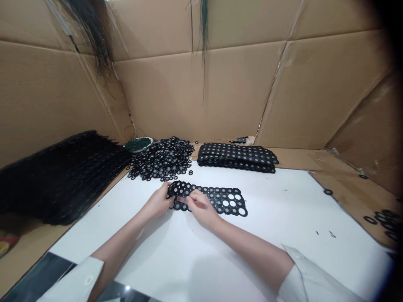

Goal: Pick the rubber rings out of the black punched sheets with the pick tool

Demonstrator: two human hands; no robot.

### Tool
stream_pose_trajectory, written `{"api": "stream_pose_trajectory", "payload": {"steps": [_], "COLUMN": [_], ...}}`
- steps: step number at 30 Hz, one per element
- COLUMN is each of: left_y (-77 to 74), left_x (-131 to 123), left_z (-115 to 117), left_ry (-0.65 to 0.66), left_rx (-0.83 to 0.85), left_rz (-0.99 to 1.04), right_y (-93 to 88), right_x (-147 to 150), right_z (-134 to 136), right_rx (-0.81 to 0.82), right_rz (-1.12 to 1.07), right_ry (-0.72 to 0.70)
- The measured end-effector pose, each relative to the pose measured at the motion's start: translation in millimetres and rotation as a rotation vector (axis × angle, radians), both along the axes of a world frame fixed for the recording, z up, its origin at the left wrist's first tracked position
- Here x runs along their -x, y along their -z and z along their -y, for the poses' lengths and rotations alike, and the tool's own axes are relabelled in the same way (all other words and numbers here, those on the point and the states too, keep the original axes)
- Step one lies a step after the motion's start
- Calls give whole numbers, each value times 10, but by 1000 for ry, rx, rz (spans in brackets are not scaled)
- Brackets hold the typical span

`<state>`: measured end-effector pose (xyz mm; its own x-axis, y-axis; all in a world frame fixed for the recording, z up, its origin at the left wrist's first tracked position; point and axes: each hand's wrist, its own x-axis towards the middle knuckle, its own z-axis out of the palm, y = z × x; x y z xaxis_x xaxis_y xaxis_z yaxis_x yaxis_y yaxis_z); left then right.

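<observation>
The black ring mat [217, 196] lies mid-board on the white board [170, 256], its long axis running left to right, the right end angled slightly toward the person. The left hand [160, 201], reaching forward, pinches its left end; the right hand [202, 208], slanting in leftward, curls over it, its pinch unclear.

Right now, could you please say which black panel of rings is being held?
The single rectangular black panel gripped at its left end by the left hand; the others lie in the layered black stack behind.
</observation>
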<state>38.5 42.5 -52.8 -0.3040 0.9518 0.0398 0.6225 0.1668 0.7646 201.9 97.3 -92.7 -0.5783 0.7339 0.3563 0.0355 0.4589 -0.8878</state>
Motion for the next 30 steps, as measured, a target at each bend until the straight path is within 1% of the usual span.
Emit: {"api": "stream_pose_trajectory", "payload": {"steps": [2,4,8,11,15,22,26,28,30], "left_y": [-38,-54,-27,12,53,50,46,80,136], "left_x": [69,121,151,141,136,146,118,72,-1], "left_z": [-41,-74,-108,-128,-156,-149,-139,-138,-131], "left_ry": [-5,8,15,10,-2,-23,17,42,24], "left_rx": [51,97,73,63,68,62,57,12,-63], "left_rz": [87,177,248,295,336,350,352,316,231], "right_y": [-23,-50,-94,-103,-86,-81,-107,-104,-83], "right_x": [-41,-78,-113,-112,-108,-123,-123,-116,-102], "right_z": [-28,-38,-20,-14,-30,-26,-3,7,13], "right_rx": [118,170,175,221,275,272,247,222,172], "right_rz": [-32,-35,-6,5,-38,-26,-9,-1,-12], "right_ry": [67,124,109,123,117,138,110,93,89]}}
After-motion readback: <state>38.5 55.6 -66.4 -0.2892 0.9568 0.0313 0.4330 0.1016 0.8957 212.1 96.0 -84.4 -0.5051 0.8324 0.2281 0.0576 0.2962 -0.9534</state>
